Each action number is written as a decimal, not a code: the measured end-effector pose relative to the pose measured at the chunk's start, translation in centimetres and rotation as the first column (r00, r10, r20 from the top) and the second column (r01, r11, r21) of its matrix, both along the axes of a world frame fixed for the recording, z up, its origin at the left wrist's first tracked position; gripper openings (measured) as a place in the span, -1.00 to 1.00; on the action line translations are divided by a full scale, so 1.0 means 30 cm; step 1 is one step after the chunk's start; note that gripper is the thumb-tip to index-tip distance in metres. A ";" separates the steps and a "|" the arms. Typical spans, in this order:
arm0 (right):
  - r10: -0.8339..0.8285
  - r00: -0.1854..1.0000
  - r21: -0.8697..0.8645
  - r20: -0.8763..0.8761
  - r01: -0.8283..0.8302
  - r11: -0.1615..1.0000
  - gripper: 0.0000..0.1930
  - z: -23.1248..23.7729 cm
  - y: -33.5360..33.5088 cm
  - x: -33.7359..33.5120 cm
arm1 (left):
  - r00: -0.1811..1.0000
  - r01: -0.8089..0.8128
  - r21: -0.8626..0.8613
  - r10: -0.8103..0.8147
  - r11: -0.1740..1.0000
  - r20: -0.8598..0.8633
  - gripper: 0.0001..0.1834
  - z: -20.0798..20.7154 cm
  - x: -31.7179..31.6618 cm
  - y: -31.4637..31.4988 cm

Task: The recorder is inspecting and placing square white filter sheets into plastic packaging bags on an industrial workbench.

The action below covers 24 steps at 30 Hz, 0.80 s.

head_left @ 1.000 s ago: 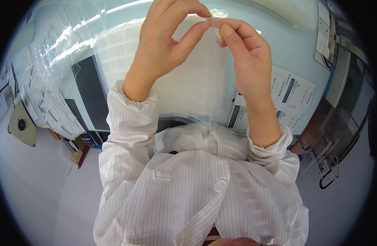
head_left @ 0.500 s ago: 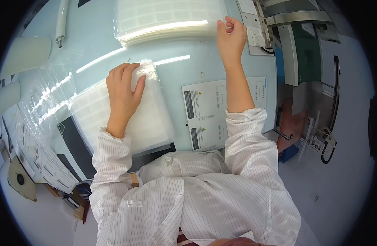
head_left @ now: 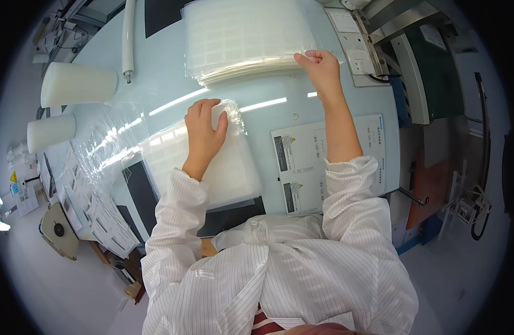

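Observation:
My left hand [head_left: 204,135] lies on the near stack of translucent plastic sheets [head_left: 234,167], which shows a faint grid of squares. Its thumb is apart from its fingers, and the fingertips reach the stack's crinkled far edge. At the near right corner of a second, far stack of translucent sheets [head_left: 243,33], my right hand [head_left: 323,73] has thumb and fingers closed on the sheet edge. How many sheets it pinches is too fine to make out.
Two white rolls [head_left: 78,84] and crumpled clear film [head_left: 109,134] lie on the left. Printed papers [head_left: 307,162] are to the right of the near stack. A white tube [head_left: 128,39] lies at the far left; a socket strip [head_left: 357,47] and machine frame border the right.
The view has swung left, so the table appears shifted rightward. My right hand has come nearer and inward to the far stack's corner and closed there. My left hand stays on the near stack.

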State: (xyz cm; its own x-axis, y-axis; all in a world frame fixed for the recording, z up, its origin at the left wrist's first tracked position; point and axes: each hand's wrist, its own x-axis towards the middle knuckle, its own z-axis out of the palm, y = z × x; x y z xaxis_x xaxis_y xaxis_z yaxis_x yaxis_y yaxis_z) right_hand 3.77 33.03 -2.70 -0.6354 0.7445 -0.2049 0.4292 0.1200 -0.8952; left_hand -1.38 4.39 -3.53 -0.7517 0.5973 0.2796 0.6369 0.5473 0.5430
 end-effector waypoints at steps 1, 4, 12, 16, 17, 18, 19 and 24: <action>-0.010 1.000 -0.012 -0.003 0.010 1.000 -0.53 0.004 -0.016 0.017 | 1.000 0.010 -0.012 -0.010 1.000 -0.003 -0.68 0.010 0.002 0.031; -0.006 0.976 -0.256 -0.218 -0.051 0.965 -0.69 0.039 -0.075 0.098 | 0.983 0.147 0.190 -0.123 0.971 -0.135 -0.62 0.091 0.031 0.180; -0.268 0.818 -0.709 -0.509 -0.222 0.669 -0.78 0.023 -0.167 0.163 | 0.888 0.358 -0.008 -0.343 0.934 -0.308 -0.64 0.121 0.021 0.424; -0.263 0.786 -0.683 -0.560 -0.258 0.683 -0.78 -0.006 -0.169 0.173 | 0.790 0.412 -0.190 -0.453 0.891 -0.413 -0.71 0.121 -0.007 0.430; -0.275 0.783 -0.696 -0.558 -0.260 0.670 -0.79 -0.012 -0.172 0.172 | 0.787 0.419 -0.199 -0.463 0.886 -0.407 -0.71 0.122 -0.019 0.428; -0.287 0.780 -0.708 -0.555 -0.262 0.656 -0.79 -0.016 -0.180 0.173 | 0.788 0.463 -0.169 -0.491 0.870 -0.371 -0.73 0.124 -0.032 0.426; -0.294 0.780 -0.712 -0.552 -0.258 0.654 -0.79 -0.019 -0.185 0.174 | 0.788 0.503 -0.133 -0.516 0.854 -0.337 -0.75 0.127 -0.043 0.429; -0.408 0.732 -0.781 -0.545 -0.267 0.565 -0.78 -0.042 -0.208 0.169 | 0.763 0.551 -0.181 -0.579 0.815 -0.287 -0.79 0.140 -0.072 0.432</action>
State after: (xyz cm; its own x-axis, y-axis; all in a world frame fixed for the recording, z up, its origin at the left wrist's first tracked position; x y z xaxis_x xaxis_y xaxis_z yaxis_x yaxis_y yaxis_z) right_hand 8.84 26.79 -3.97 -0.7923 0.5327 -0.2976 -0.2786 -0.7497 -0.6003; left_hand -3.52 17.34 0.68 -0.1501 0.9165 0.3709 0.9712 0.0663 0.2290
